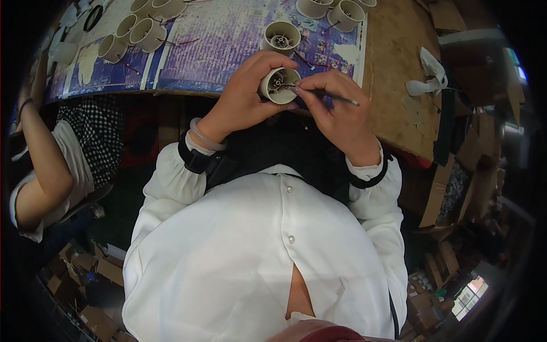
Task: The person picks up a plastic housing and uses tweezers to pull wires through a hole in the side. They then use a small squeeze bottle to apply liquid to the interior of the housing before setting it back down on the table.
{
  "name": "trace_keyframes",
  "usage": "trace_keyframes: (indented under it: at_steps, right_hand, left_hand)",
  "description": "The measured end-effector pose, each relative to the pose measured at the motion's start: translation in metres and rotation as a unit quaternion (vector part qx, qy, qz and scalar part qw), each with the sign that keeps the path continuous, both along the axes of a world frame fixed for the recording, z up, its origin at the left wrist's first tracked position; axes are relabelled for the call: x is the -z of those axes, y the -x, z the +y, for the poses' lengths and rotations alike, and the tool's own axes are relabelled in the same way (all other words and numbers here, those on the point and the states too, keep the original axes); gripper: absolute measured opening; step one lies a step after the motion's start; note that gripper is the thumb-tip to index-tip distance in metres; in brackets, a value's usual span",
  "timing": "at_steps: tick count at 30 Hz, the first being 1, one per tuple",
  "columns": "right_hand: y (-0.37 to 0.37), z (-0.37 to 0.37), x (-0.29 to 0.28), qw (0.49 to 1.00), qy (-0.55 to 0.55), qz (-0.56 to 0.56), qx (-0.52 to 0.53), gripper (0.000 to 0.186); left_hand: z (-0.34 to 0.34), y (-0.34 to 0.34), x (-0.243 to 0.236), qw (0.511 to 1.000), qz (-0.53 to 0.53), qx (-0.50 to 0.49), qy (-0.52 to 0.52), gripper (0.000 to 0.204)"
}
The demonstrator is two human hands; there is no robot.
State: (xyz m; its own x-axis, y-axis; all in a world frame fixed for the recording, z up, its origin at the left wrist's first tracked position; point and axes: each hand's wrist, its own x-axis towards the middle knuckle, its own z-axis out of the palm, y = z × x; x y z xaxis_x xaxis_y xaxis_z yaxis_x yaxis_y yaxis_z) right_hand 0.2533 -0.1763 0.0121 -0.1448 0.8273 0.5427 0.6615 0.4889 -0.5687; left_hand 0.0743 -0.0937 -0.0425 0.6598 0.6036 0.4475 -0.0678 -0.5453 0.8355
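Observation:
My left hand (245, 94) grips a cream cylindrical housing (273, 97), its open top facing up at the table's front edge; inside are spokes around a small dark hub. My right hand (336, 111) pinches a thin dark stick-like tool (347, 101) whose tip reaches into the housing; its exact tip is too small to make out. Just beyond my hands, another cream housing (279, 45) stands on the table with red and black wires beside it.
More housings (147, 40) with wires stand on the printed table covering (199, 68). Brown board (399, 125) on the right holds white pieces (424, 77). A co-worker (48, 171) sits at left. Open cardboard boxes (433, 208) are at right.

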Motion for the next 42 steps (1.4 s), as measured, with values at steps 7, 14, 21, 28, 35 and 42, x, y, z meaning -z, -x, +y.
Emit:
trace_keyframes:
  at_steps: [7,14,21,28,35,42]
  right_hand:
    - [0.004,-0.005,0.008,0.997,-0.062,-0.033,-0.039,0.020]
    - [0.009,-0.015,0.007,0.990,-0.091,-0.087,-0.056,0.025]
    - [0.013,-0.018,0.003,0.987,-0.115,-0.106,-0.041,0.028]
    - [0.013,-0.020,0.005,0.986,-0.134,-0.094,-0.044,0.029]
    - [0.012,-0.020,0.006,0.988,-0.112,-0.102,-0.030,0.031]
    - [0.002,-0.026,-0.011,0.993,-0.111,0.042,0.001,0.025]
  left_hand:
    - [-0.002,0.000,0.001,1.000,-0.016,-0.013,0.007,0.058]
    - [-0.002,0.000,0.011,0.994,-0.105,-0.024,0.001,0.055]
    - [0.000,0.000,0.013,0.992,-0.127,-0.011,-0.005,0.057]
    - [0.002,0.002,0.016,0.993,-0.114,0.003,-0.023,0.060]
    - [-0.002,-0.002,0.009,0.991,-0.128,-0.014,-0.030,0.053]
    - [0.000,0.002,0.011,0.994,-0.110,0.001,-0.005,0.060]
